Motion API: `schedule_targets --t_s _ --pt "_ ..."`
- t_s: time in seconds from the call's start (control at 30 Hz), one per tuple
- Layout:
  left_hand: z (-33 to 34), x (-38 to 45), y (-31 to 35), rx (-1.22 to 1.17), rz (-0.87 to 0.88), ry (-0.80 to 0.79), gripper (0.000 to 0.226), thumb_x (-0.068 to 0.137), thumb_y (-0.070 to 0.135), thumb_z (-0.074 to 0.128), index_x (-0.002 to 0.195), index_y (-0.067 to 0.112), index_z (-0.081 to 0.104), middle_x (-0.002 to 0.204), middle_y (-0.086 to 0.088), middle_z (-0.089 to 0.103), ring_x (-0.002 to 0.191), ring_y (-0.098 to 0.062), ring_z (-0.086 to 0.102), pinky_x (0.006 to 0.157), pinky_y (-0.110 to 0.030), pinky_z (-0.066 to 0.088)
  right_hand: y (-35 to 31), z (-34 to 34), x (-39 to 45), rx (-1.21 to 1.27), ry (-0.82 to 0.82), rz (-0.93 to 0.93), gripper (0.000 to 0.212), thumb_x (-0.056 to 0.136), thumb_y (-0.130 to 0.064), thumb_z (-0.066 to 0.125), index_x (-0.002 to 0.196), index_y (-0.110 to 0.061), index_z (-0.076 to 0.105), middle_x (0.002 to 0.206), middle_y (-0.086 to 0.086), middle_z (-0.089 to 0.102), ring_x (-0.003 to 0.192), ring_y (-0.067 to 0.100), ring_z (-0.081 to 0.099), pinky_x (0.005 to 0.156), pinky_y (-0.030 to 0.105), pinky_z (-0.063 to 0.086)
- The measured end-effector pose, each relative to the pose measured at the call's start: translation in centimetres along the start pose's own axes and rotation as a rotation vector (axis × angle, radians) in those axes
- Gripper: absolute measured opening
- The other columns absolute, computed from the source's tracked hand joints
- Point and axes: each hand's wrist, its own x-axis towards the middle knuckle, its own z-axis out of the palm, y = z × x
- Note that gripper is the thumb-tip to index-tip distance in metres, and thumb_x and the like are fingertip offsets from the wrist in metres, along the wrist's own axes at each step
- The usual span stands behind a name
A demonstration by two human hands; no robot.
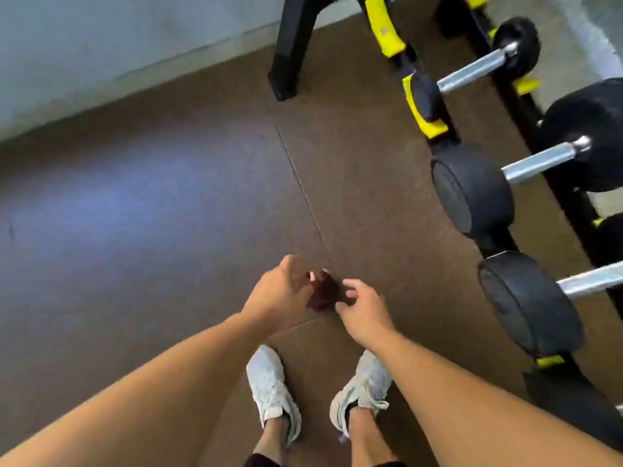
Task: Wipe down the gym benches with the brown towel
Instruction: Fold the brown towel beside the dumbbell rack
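Observation:
I am standing and looking down at a brown rubber floor (168,197). A small bunched dark brown towel (325,293) hangs between my two hands at waist height, above my white shoes. My left hand (279,291) grips its left side with curled fingers, and a small white tag shows by the fingertips. My right hand (364,308) pinches the towel's right edge between thumb and curled fingers. Most of the towel is hidden by my hands. No gym bench is in view.
A black and yellow dumbbell rack (421,96) with several black dumbbells (472,190) runs along the right side, close to my right foot. A black frame leg (286,62) stands on the floor ahead. A pale wall (101,45) borders the far left.

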Motion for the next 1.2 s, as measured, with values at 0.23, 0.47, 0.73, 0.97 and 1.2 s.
schedule_targets --t_s 0.23,0.47,0.73,0.97,1.2 --pt "7.7 6.8 -10.0 -0.016 -0.119 -0.053 0.059 0.092 0.032 0.065 0.146 0.02 0.041 0.122 0.0 0.067 0.1 -0.022 0.066 0.089 -0.037 0.054 3.8 10.5 11.0 0.035 0.035 0.008 0.087 0.091 -0.01 0.075 0.164 -0.029 0.032 0.159 0.009 0.047 0.147 0.028 0.043 0.121 0.037 0.033" --pt "11.1 4.8 -15.6 -0.263 -0.339 -0.059 0.049 0.1 0.037 0.057 0.144 0.019 0.048 0.126 0.0 0.065 0.109 -0.016 0.06 0.086 -0.025 0.039 4.5 14.1 14.5 -0.248 0.158 0.106 0.054 0.095 -0.032 0.075 0.144 -0.03 0.052 0.139 0.006 0.059 0.131 0.031 0.057 0.097 0.043 0.048" --pt "9.6 -4.3 -15.1 -0.682 -0.702 -0.104 0.034 0.09 0.047 0.067 0.114 0.023 0.068 0.121 -0.003 0.07 0.11 -0.021 0.065 0.105 -0.045 0.048 3.9 12.0 2.2 -0.39 0.243 0.057 0.026 0.102 -0.045 0.058 0.124 -0.03 0.056 0.123 -0.004 0.062 0.116 0.024 0.063 0.085 0.037 0.049" --pt "1.1 -16.0 -6.1 -1.382 -0.767 -0.298 0.062 0.09 0.061 0.061 0.112 0.005 0.076 0.098 -0.013 0.079 0.084 -0.021 0.077 0.073 -0.026 0.061 1.6 8.2 -20.2 0.137 0.155 0.0 0.033 0.072 -0.079 0.071 0.099 -0.065 0.059 0.091 -0.016 0.075 0.08 0.006 0.072 0.081 0.032 0.058" --pt "-6.2 -27.2 -0.5 -1.132 -0.334 0.222 0.015 0.092 0.011 0.071 0.102 0.02 0.077 0.099 0.001 0.079 0.102 -0.018 0.072 0.094 -0.03 0.054 -2.3 0.3 -30.4 -0.053 -0.321 -0.077 0.028 0.088 -0.023 0.084 0.1 -0.039 0.064 0.11 0.0 0.072 0.087 0.003 0.068 0.088 0.017 0.048"
